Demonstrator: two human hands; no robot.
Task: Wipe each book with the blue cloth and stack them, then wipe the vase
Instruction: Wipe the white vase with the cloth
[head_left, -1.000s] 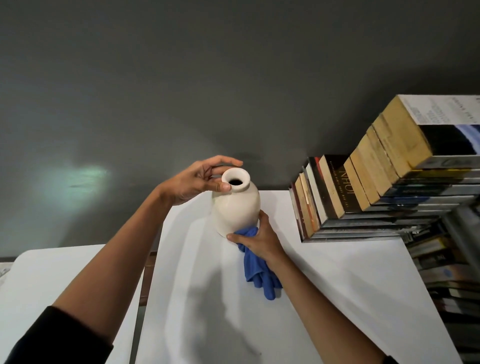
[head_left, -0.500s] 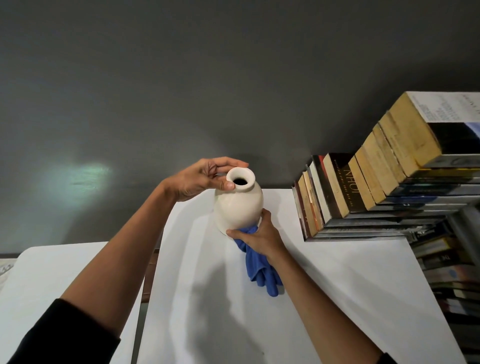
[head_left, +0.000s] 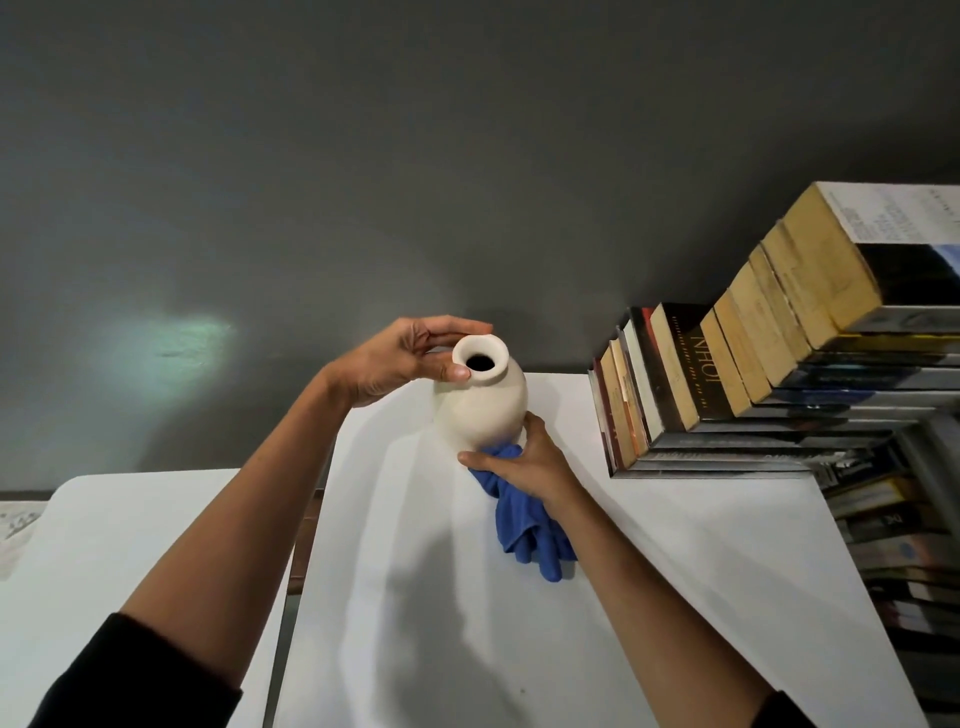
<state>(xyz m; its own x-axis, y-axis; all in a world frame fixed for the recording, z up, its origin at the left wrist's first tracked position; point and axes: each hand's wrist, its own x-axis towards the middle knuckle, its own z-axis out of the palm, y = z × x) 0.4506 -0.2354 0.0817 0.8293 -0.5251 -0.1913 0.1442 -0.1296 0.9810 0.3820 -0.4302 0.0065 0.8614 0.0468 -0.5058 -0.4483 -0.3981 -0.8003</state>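
A cream vase (head_left: 483, 410) with a dark mouth is tilted above the white table (head_left: 649, 545). My left hand (head_left: 405, 358) pinches its rim between thumb and fingers. My right hand (head_left: 530, 460) holds the blue cloth (head_left: 524, 525) against the vase's lower side; the cloth's tail hangs down toward the table. A tall stack of books (head_left: 769, 374) lies on the table's far right, stepped and leaning to the right.
A dark grey wall stands right behind the table. More books (head_left: 904, 561) are piled lower down past the table's right edge. A second white table (head_left: 104, 545) sits to the left, with a narrow gap between the two.
The vase has tilted a little more to the right, its mouth turning toward me. My right hand with the cloth has shifted slightly round the vase's lower side.
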